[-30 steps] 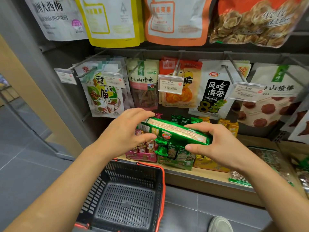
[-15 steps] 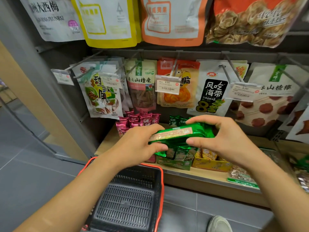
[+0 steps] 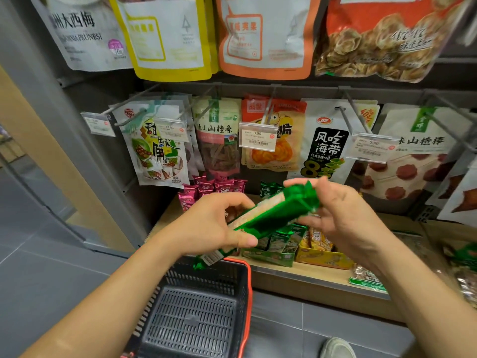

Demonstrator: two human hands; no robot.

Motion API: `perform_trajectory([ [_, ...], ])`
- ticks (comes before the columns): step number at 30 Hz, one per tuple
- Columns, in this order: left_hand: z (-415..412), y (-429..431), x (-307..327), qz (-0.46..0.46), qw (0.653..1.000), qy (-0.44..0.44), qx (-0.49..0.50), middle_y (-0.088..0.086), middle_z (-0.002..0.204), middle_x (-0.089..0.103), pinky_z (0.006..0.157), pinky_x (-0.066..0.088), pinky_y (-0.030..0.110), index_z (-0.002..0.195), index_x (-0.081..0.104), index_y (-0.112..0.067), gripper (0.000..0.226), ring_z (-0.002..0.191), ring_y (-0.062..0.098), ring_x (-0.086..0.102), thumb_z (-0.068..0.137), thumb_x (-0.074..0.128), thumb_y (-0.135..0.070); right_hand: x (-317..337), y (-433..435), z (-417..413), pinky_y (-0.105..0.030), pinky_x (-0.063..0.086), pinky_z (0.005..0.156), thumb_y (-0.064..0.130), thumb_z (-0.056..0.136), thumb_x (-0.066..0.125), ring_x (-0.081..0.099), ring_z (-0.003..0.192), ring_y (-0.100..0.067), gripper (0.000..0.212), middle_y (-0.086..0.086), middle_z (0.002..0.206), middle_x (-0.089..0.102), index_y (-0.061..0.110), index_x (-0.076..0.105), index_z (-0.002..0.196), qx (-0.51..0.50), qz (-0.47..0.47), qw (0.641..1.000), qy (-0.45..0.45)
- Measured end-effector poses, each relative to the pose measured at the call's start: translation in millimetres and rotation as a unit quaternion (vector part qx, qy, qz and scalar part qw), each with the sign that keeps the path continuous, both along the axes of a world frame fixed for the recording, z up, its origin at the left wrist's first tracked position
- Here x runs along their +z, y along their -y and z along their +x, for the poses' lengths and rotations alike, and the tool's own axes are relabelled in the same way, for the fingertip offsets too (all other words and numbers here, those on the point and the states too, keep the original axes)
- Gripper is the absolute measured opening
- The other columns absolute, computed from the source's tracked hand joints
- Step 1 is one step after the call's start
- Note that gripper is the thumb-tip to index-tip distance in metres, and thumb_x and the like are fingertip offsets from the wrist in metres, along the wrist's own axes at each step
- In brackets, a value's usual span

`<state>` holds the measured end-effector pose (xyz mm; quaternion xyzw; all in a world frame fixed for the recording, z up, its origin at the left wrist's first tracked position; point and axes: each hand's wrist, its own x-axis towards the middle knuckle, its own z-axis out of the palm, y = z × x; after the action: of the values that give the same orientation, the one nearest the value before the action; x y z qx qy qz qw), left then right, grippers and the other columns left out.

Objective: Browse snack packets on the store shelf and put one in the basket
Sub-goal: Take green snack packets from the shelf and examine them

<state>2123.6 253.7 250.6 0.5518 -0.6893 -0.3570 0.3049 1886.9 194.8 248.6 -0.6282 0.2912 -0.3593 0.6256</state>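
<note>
Green foil snack packet tilted before shelf, lower end above basket rim. Left hand grip curled round lower half; right hand grip pinching upper crimped end.

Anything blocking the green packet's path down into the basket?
Nothing visible. The green packet, held by the left hand and right hand, tilts with its lower end over the far rim of the basket, whose top is open.
</note>
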Motion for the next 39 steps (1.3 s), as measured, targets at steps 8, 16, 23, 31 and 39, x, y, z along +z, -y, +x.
perform_trajectory([
  [8,-6,-5,1,-0.031,0.943,-0.323,0.077,0.01,0.091,0.074,0.076,0.058,0.035,0.094,0.067,-0.007,0.041,0.088,0.025,0.07,0.057,0.08,0.004,-20,-13,27,-0.031,0.049,0.087,0.059,0.084,0.054,0.061,0.096,-0.007,0.04,0.007,0.103,0.07,0.029,0.069,0.106,0.111,-0.104,0.974,-0.169],
  [16,43,-2,12,-0.013,0.898,-0.432,0.083,-0.003,0.082,0.072,0.046,0.044,0.013,0.086,0.077,-0.022,0.049,0.062,0.004,0.06,0.046,0.094,-0.045,-7,-1,9,-0.024,0.047,0.069,0.052,0.084,0.057,0.061,0.067,-0.005,0.032,0.005,0.082,0.068,0.025,0.073,0.091,0.103,-0.1,0.968,-0.207],
  [23,49,2,5,0.057,0.938,-0.316,0.128,0.006,0.079,0.072,0.047,0.051,0.017,0.089,0.077,-0.021,0.015,0.053,0.011,0.06,0.079,0.076,-0.033,-3,4,0,-0.011,0.048,0.064,0.058,0.068,0.068,0.067,0.074,0.004,0.028,0.022,0.084,0.071,0.042,0.074,0.091,0.02,-0.113,0.964,-0.241],
  [31,38,6,-29,0.16,0.985,-0.018,0.07,-0.004,0.067,0.071,0.055,0.053,0.02,0.104,0.059,-0.021,0.032,0.059,0.007,0.067,0.082,0.073,-0.001,13,14,-24,-0.039,0.062,0.061,0.024,0.071,0.075,0.074,0.08,-0.023,0.023,-0.012,0.095,0.072,0.019,0.075,0.093,-0.107,-0.028,0.986,-0.123],
  [39,13,26,-60,0.04,0.964,0.261,0.04,-0.015,0.085,0.054,0.066,0.041,0.028,0.091,0.044,-0.035,0.053,0.084,0.011,0.056,0.061,0.088,-0.042,12,9,-21,-0.026,0.06,0.067,0.017,0.096,0.054,0.07,0.094,-0.023,0.023,-0.011,0.11,0.068,0.025,0.07,0.11,-0.093,-0.035,0.991,-0.084],
])
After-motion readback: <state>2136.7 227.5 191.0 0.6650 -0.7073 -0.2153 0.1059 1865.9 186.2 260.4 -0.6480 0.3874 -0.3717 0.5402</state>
